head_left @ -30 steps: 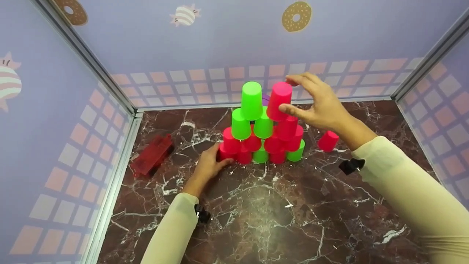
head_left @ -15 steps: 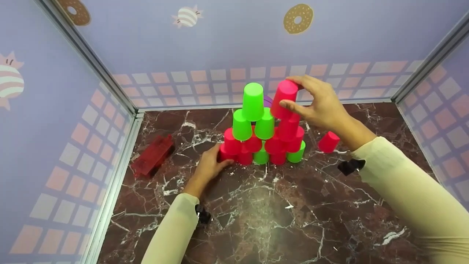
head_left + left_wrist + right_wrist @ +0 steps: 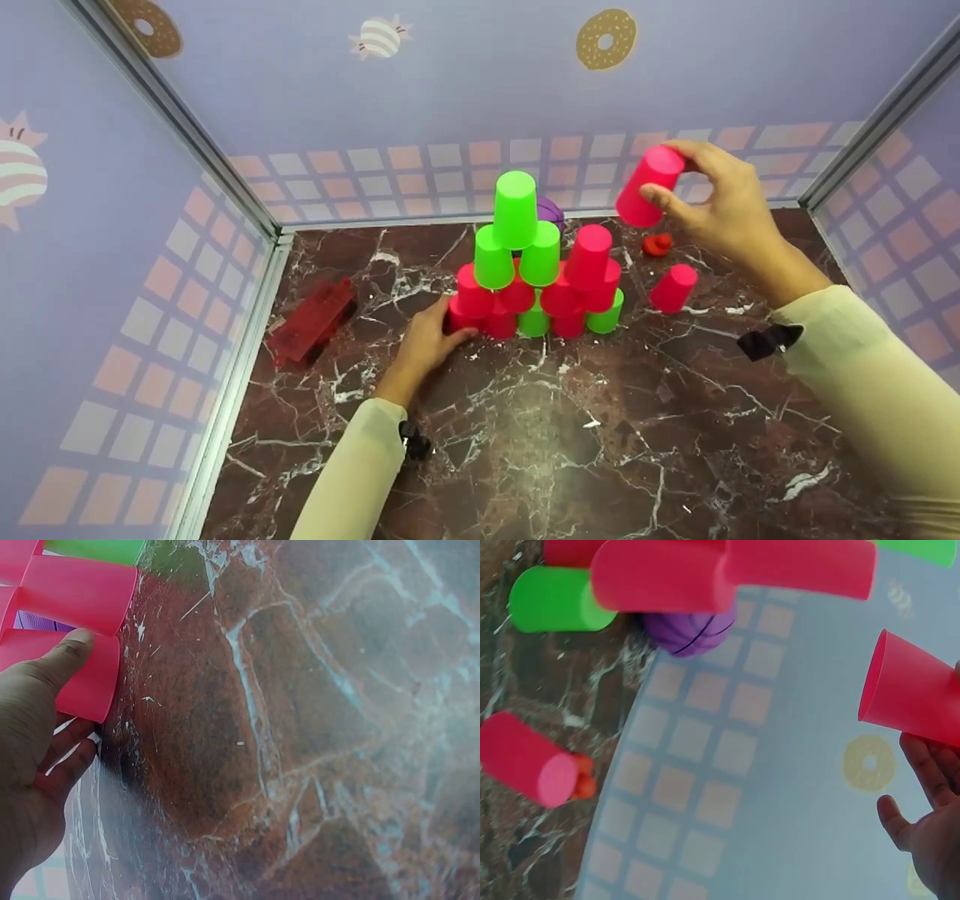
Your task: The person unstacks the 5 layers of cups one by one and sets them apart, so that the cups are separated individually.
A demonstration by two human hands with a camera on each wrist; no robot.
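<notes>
An upside-down pink cup (image 3: 646, 193) is held in the air by my right hand (image 3: 731, 199), thumb on its near side and fingers behind. The right wrist view shows that cup (image 3: 911, 694) tilted at the right edge. To its left stands a stepped pile of pink and green cups; one green cup (image 3: 515, 210) sits highest, on two green cups. A pink cup (image 3: 592, 255) tops the right side. My left hand (image 3: 424, 341) grips the bottom-left pink cup (image 3: 94, 679), thumb in front and fingers partly hidden behind it.
A lone pink cup (image 3: 673, 289) stands right of the pile, with a small orange-red toy (image 3: 657, 245) behind it. A purple ball (image 3: 551, 212) sits behind the pile. A red translucent object (image 3: 313, 319) lies left on the marbled surface (image 3: 540, 450). Patterned walls enclose the sides and back.
My right hand has lifted the pink cup off the pile's right side and carried it rightward. This uncovers the orange-red toy and more of the purple ball. My left hand has stayed put.
</notes>
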